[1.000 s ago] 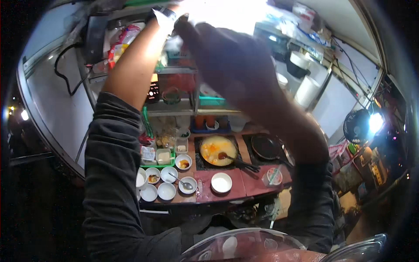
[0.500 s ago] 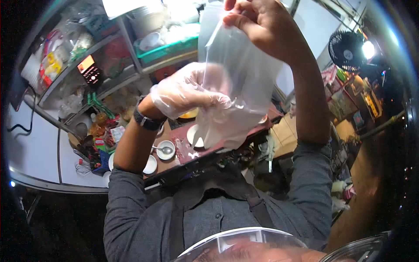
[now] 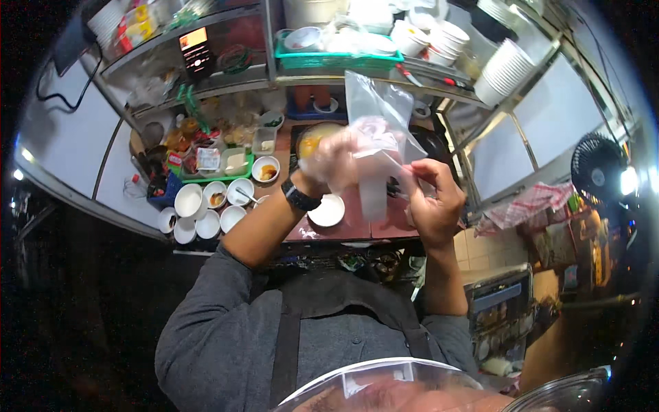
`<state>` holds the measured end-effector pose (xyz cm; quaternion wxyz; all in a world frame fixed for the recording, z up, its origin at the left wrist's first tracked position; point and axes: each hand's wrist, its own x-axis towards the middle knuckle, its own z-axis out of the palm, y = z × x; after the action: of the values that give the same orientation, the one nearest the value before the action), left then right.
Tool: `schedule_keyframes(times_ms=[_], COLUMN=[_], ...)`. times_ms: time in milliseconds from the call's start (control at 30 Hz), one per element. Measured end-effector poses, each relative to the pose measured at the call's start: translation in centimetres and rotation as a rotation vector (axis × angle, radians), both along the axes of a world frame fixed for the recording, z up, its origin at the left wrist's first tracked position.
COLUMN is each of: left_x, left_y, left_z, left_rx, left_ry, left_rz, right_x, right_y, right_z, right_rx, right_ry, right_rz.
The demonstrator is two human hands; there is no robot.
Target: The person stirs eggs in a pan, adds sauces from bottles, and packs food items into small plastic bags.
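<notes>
From where I stand, my eye goes to a clear plastic bag (image 3: 374,177), held up just right of the middle of the frame, over the reddish counter (image 3: 355,228). Its long axis runs nearly up and down the frame, the wider end at the upper middle and a narrow tail hanging toward the lower edge. The right hand (image 3: 437,200) is bare, thumb and forefinger pinched together on the bag's right edge. The left hand (image 3: 335,161), with a dark watch (image 3: 301,198) at the wrist, lies to the bag's left and overlaps it at mid-height; it is too blurred for me to tell whether its fingers are clamped on the plastic or merely against it. So most of the bag lies left of the right hand's pinch, between the two hands, and I can't call either one nearer. A white bowl (image 3: 326,211) sits below the left hand in the frame
</notes>
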<state>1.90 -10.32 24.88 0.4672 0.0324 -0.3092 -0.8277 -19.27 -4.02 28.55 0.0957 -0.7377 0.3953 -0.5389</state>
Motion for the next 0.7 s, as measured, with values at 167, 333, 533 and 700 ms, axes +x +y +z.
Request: schedule_keyframes(times_ms=[167,333,533,700], left_x=[-0.3,3.3,11.4,25.4], left_y=[4.1,4.8,6.7,9.0], left_z=[-2.6,-3.1,-4.8,-5.8], left_rx=[-0.847,-1.046,-0.514,-0.584], left_ry=[-0.837,-0.948,-1.17,-1.607], left_rz=[0.793,0.924,1.35,2.059], right_x=[1.9,4.4,9.1,19.5], right_y=[-0.9,-1.8,-4.2,-7.2], right_z=[-1.8,-1.5,-2.2,-1.1], right_rx=[0.274,0.538,1.026,0.548], right_ry=[0.0,0.166,-0.231,0.349], right_rz=[0.184,0.388,1.062,0.934])
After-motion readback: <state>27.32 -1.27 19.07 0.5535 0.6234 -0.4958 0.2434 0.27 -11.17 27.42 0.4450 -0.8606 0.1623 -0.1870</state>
